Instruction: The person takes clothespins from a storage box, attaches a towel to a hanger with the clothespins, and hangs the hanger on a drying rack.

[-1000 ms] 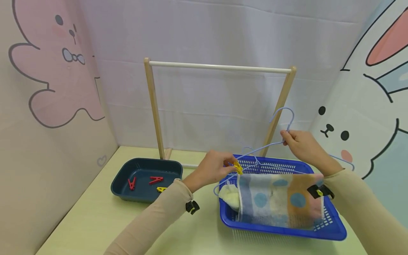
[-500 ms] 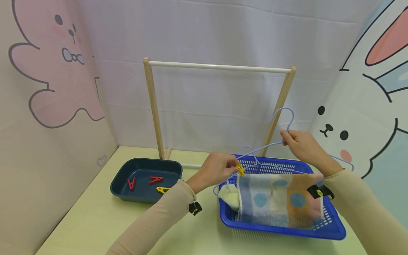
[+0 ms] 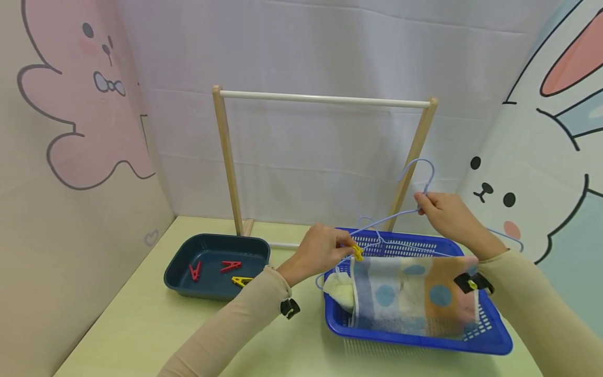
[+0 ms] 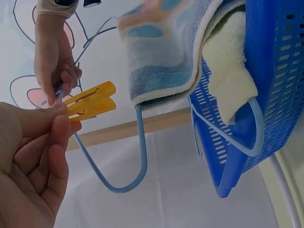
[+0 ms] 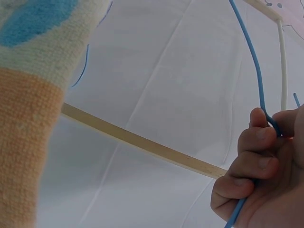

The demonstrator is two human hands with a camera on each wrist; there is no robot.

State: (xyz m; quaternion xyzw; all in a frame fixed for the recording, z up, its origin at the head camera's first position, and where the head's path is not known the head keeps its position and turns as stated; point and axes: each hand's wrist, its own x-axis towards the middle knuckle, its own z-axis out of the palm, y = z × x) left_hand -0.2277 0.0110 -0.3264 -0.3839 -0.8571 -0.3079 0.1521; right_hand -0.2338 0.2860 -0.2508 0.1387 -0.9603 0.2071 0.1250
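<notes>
My left hand (image 3: 322,250) pinches a yellow clothespin (image 3: 358,253) between thumb and finger, close to the towel's upper left corner. In the left wrist view the clothespin (image 4: 92,101) points toward the towel (image 4: 161,66), with a gap between them. My right hand (image 3: 454,222) grips a light blue hanger (image 3: 395,215) just under its hook. Over that hanger's lower bar hangs the towel (image 3: 414,298), striped blue, white and orange with blue dots. The right wrist view has fingers curled round the hanger wire (image 5: 258,71). Most of the lower bar is hidden under the cloth.
Below the towel stands a blue basket (image 3: 419,343) with a pale yellow cloth (image 3: 340,289) and another hanger (image 3: 379,238). At left, a dark tray (image 3: 176,290) holds red clothespins (image 3: 231,266) and a yellow one (image 3: 241,281). Behind is a wooden rack with a white rail (image 3: 325,99).
My left hand has shifted slightly right with the clothespin, along the towel's top edge. My right hand, the hanger and the towel have stayed in place.
</notes>
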